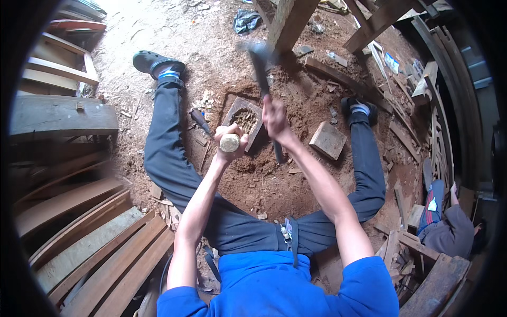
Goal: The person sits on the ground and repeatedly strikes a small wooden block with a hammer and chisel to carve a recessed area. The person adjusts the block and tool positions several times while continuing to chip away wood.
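My left hand [238, 135] is closed round a chisel handle [229, 143], whose pale round end points up at me. The chisel's blade is hidden below the hand. Just beyond lies a wooden block [254, 108] with a rough hollow cut into its top and wood chips inside. My right hand [275, 119] grips a hammer [259, 71] by its dark handle. The hammer's head is raised on the far side and smeared by motion. Left of the hollowed block, a dark-handled tool [200, 121] rests on the ground.
A second wooden block [328, 140] sits on the sawdust at right. My outstretched legs [168, 132] flank the work. Curved boards [95, 222] are stacked at left. A timber post [288, 26] stands ahead. Another person [449, 227] is at far right beside scrap wood.
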The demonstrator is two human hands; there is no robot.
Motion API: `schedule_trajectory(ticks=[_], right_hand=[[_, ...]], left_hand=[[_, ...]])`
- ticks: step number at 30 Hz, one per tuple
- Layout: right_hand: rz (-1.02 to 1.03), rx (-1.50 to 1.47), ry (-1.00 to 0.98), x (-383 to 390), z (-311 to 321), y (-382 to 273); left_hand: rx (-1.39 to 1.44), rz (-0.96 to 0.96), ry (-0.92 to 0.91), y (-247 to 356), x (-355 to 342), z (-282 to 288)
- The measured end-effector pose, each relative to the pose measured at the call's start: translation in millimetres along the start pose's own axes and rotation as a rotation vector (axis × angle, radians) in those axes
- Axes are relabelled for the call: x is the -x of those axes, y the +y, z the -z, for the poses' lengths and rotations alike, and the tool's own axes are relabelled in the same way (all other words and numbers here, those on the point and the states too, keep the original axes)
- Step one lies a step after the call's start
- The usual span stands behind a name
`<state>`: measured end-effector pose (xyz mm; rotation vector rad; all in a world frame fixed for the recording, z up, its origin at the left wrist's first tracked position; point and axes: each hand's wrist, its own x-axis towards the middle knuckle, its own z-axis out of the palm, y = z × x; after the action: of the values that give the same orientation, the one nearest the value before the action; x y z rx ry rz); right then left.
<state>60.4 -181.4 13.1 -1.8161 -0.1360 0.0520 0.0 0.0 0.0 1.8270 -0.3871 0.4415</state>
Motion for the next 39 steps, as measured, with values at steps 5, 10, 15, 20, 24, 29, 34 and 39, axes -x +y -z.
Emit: schedule_trajectory(ticks=[5,10,15,20,24,29,34,39], right_hand=[[-0.777,0.03,-0.143,4,-7,39],[-0.35,-0.072,-0.129,-14,17,-48],[0.208,-0.007,0.066,-28,51,-72],[-0.065,0.455,-0.091,35,5,43],[-0.43,0.364,-0.074,24,11,60],[-0.225,0.071,-0.056,13,43,-33],[0.105,-0.134,0.056,10,37,-32],[-0.464,0.467,-0.214,31,-1,65]], left_hand=[[-0.187,-0.3,0.16,1,-5,-9],[0.099,-0.21,0.076,4,4,-7],[0.163,-0.143,0.047,2,21,-6],[0.095,-0.254,0.073,8,28,5],[0.224,-0.369,0.028,17,31,-3],[0.191,-0.32,0.053,20,27,-3],[0.247,-0.212,-0.064,18,38,1],[0.251,-0.254,-0.018,24,45,6]])
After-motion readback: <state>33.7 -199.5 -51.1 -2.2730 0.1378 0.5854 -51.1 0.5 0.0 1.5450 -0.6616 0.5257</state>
